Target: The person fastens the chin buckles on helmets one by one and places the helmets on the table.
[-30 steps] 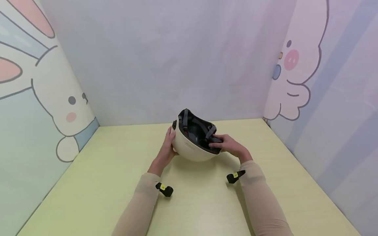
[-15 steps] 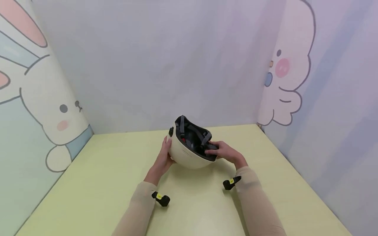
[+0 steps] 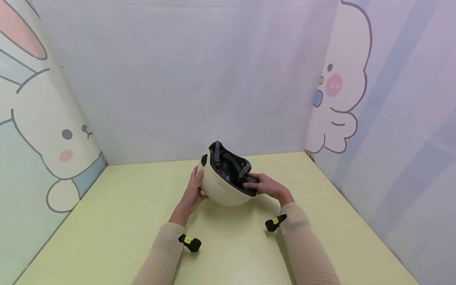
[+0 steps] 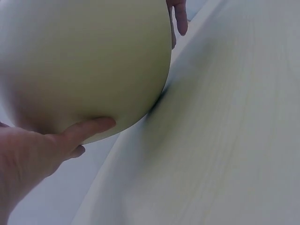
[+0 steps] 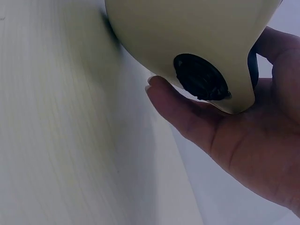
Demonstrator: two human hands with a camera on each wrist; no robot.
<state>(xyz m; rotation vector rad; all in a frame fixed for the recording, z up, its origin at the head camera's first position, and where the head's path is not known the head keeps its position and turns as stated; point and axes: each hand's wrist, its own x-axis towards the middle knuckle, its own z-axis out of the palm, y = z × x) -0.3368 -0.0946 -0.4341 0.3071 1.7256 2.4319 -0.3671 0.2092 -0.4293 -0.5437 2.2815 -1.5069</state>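
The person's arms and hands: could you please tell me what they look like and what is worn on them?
The sleeves are long, plain and beige, reaching to the wrists. A small black camera with a yellow label sits at each wrist. The left hand and right hand are bare: no glove or ring shows, nor any cable.

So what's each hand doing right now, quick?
Left hand: holding the cream helmet by its outside.
Right hand: holding the same helmet by its opposite side.
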